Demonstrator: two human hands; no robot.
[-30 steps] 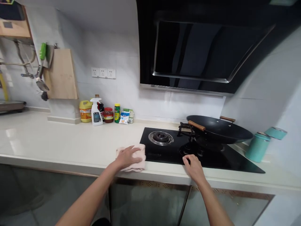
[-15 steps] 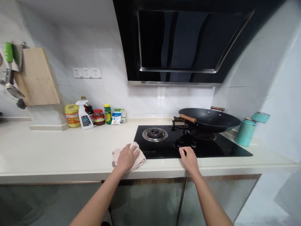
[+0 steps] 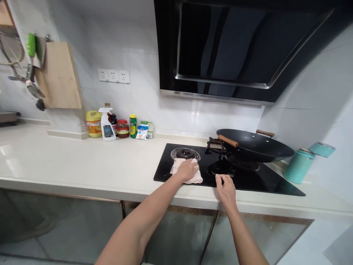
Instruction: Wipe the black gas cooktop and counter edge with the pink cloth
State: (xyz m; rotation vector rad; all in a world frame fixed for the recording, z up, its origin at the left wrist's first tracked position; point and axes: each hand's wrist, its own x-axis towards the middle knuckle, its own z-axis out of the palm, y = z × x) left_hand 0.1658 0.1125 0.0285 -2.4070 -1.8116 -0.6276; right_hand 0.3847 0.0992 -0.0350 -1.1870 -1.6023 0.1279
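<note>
My left hand [image 3: 188, 170] presses a pale pink cloth [image 3: 196, 178] against the left front part of the black glass gas hob [image 3: 162, 169]. The cloth bunches under its fingers, just in front of the left burner [image 3: 185, 153]. At the hob's front edge, my right hand [image 3: 226, 186] has its fingers curled in and the thumb close to the forefinger. Nothing shows in it. The control knobs [image 3: 217, 167] lie just beyond those fingers. A black wok [image 3: 256, 145] with wooden handles sits on the right burner.
A range hood [image 3: 223, 48] hangs low over the hob. Along the back wall stand a yellow jug [image 3: 94, 124], a white spray bottle [image 3: 107, 125], a red-lidded jar [image 3: 122, 129] and seasoning packets [image 3: 142, 131]. A teal flask [image 3: 299, 165] stands right of the wok.
My left hand has slid the cloth right, from the counter onto the hob. My right hand stays by the hob's front edge. The view has turned a little to the left.
</note>
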